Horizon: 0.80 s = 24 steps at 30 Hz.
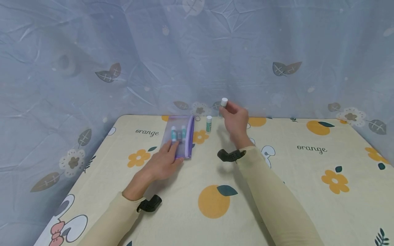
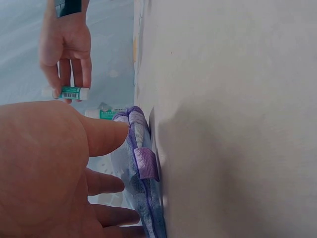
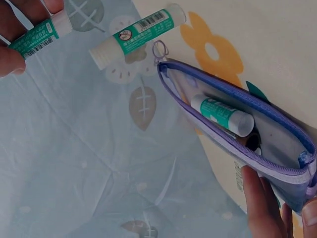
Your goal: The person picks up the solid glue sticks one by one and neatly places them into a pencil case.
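A purple-edged, see-through zip pouch (image 1: 189, 140) lies on the table, its zipper side facing right. My left hand (image 1: 163, 164) rests on the pouch's near part with fingers extended and thumb by its near edge. In the right wrist view the pouch mouth gapes, showing a green-and-white glue stick (image 3: 225, 116) and a dark item inside. My right hand (image 1: 236, 120) pinches another glue stick (image 3: 38, 40) between thumb and fingers, raised above the table with its white cap (image 1: 224, 101) up. Upright on the table between pouch and right hand stands one more glue stick (image 1: 209, 124).
A patterned cloth (image 1: 258, 205) with oranges and flowers covers the table. Behind it hangs a blue-grey curtain (image 1: 197, 61), close to the back edge. A small ring pull (image 1: 197, 118) sits at the pouch's far corner.
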{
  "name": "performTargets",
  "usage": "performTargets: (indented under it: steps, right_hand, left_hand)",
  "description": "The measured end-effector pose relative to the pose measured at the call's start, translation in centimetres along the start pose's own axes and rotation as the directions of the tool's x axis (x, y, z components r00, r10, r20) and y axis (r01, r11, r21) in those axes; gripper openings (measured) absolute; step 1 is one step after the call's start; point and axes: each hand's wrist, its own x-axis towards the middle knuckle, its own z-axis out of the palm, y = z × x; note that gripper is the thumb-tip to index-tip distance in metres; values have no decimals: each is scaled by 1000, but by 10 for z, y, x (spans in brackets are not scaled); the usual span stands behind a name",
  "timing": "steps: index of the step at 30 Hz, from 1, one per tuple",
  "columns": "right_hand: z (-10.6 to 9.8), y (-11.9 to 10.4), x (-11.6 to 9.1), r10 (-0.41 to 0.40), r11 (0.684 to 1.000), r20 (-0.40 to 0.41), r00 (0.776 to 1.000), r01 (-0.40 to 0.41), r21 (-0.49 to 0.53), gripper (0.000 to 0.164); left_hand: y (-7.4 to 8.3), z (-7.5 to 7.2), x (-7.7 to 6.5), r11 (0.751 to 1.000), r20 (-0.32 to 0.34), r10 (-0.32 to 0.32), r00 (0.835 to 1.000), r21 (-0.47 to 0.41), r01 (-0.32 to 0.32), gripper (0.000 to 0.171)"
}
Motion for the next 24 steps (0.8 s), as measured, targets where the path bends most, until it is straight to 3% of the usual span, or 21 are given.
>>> performTargets:
  steps: [24]
  right_hand:
    - [6, -14, 1, -14, 999, -4, 1000, 13, -40, 44]
  left_hand:
    - [0, 0, -1, 1000, 3, -2, 1000, -12, 2, 71]
